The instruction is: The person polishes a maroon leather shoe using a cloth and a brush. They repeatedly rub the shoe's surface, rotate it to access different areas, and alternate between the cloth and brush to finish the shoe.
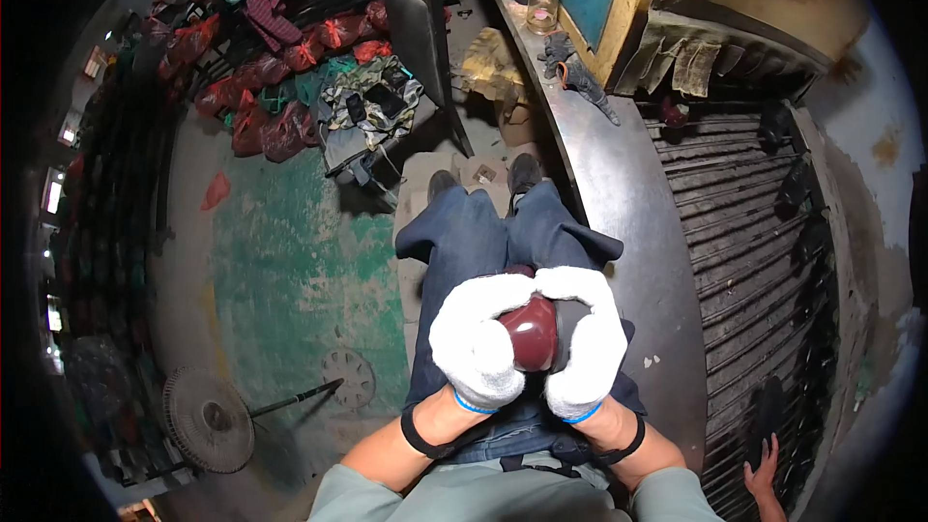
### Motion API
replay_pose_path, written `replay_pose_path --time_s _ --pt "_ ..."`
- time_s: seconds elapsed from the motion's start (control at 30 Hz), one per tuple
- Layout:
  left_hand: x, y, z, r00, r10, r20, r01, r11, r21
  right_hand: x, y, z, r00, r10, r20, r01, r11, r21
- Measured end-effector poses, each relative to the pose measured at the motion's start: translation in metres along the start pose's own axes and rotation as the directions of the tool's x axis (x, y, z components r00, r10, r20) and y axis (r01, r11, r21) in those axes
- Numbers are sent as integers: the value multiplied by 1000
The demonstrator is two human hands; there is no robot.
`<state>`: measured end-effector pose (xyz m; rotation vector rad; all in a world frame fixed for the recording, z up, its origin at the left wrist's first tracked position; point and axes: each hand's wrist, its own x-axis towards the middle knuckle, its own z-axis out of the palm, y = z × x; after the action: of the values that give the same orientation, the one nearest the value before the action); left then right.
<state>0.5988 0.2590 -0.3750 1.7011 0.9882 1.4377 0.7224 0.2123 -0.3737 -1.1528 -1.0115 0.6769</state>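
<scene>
I hold a glossy dark red rounded object [535, 333] in front of my lap; its exact kind I cannot make out. My left hand [476, 340], in a white knit glove with a blue cuff edge, is closed round its left side, thumb lying against the shiny surface. On the other side my right hand [592, 340], gloved the same way, curls round it with the fingertips at its far end. A dark gap shows between the object and the right palm. Beyond the fingertips a bit more dark red peeks out. The gloves hide much of the object.
A metal ledge [633, 193] runs along my right, bearing a lidded jar [543, 10] and dark gloves [580, 82]. Beyond lies a slatted rack [749, 261] with another dark red piece [674, 114]. Another person's hand [762, 469] shows lower right. A fan [208, 420] stands left; red bags [261, 77] lie beyond.
</scene>
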Motion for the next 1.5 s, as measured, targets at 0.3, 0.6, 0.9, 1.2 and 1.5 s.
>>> replay_pose_path --time_s 0.3,0.6,0.9,1.2,1.5 --pt "-45 17 -27 973 -178 146 182 983 -19 -50 -39 -29 871 468 150 -486 867 113" --pt "-67 58 -18 270 -923 275 804 58 -592 -66 -42 -30 694 719 41 -716 695 -71" --pt "-79 43 -19 170 -872 459 688 -228 -689 -87 -22 -28 798 593 -108 -584 805 103" --pt "-71 43 -20 224 -891 394 734 -112 -670 -80 -14 -25 940 332 77 -272 867 -416" --pt "-92 20 -57 257 -823 506 879 -20 -477 -64 18 -47 689 717 102 -722 668 182"
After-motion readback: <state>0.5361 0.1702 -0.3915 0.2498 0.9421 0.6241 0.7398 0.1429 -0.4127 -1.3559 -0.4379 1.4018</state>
